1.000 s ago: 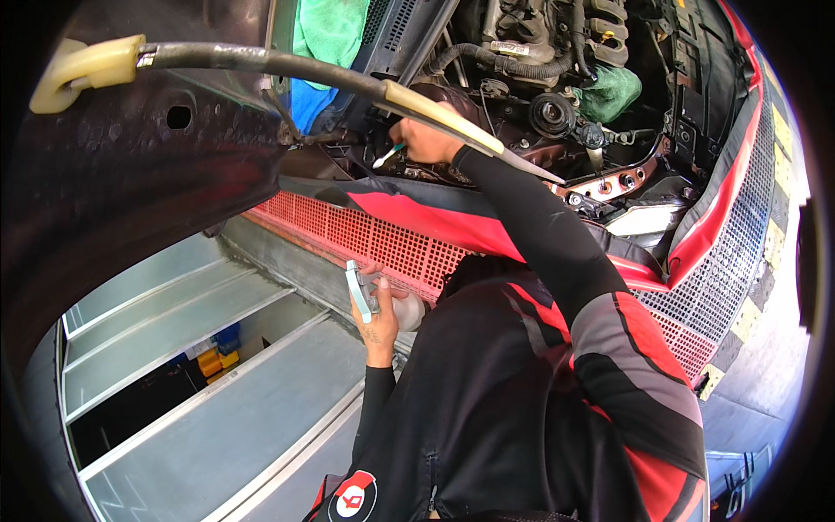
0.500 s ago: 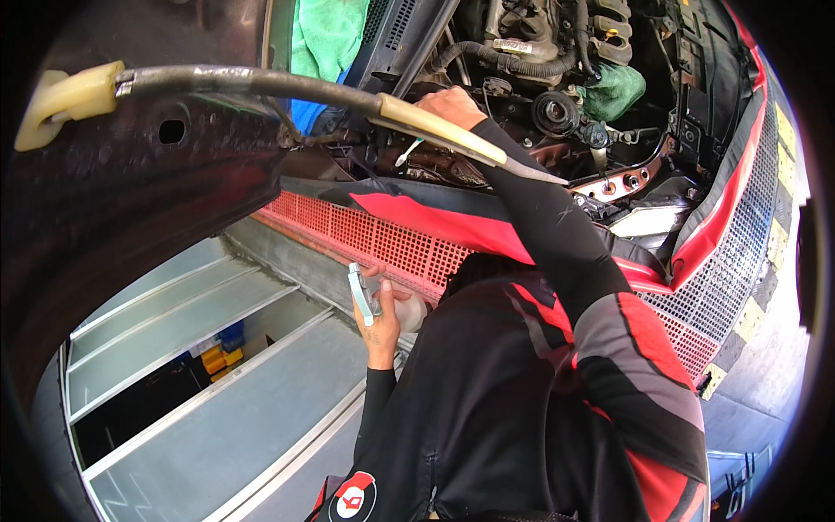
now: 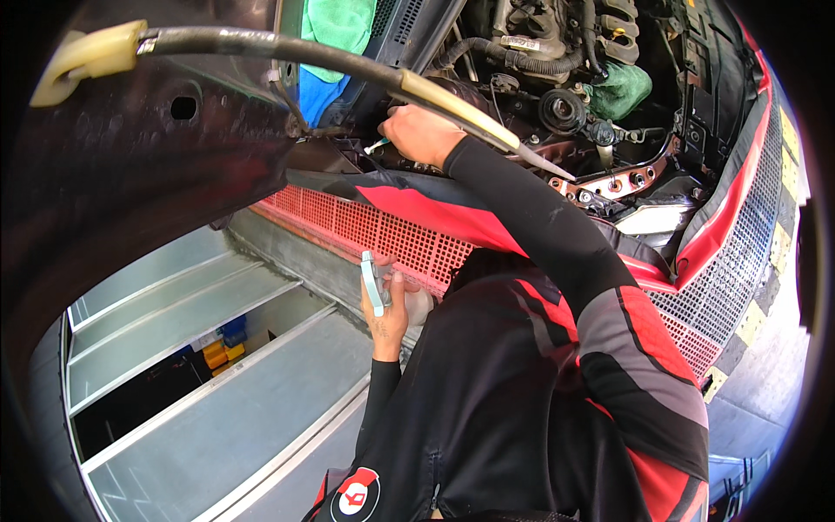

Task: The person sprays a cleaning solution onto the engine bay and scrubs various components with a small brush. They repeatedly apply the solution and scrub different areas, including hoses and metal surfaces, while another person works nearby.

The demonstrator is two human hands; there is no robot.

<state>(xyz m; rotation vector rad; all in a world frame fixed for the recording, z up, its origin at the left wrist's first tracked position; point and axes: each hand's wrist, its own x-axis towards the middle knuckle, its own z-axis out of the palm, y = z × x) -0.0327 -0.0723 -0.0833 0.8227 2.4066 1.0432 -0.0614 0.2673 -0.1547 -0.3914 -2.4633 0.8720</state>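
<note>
At the left, dark body panel (image 3: 196,165): arches over the near floor panels (image 3: 235,391), an oval hole in its face.
Engine bay (image 3: 531,65): fills the far right, with a green cloth (image 3: 622,91) tucked among its parts.
Red-and-black cover (image 3: 435,209): lies along the near edge of the bay, under the right forearm.
Yellow-ended rod (image 3: 287,48): crosses from far left toward the right, passing just beyond the right hand in this view.
Right hand (image 3: 424,137): curled, pinching the brush's green handle, though some fingertips are hidden; compared with half a second ago, it sits farther left and nearer the cover.
Left hand (image 3: 389,322): wrapped around the bottle, near the middle of the scene, thumb up; its grip looks the same as before.
Bottle (image 3: 372,285): upright in that hand, its pale head on the left side, its body partly hidden by the fingers.
Brush (image 3: 375,146): just left of the right hand, white tip pointing left; the tip has shifted left since the earlier view, toward the dark panel's corner.
</note>
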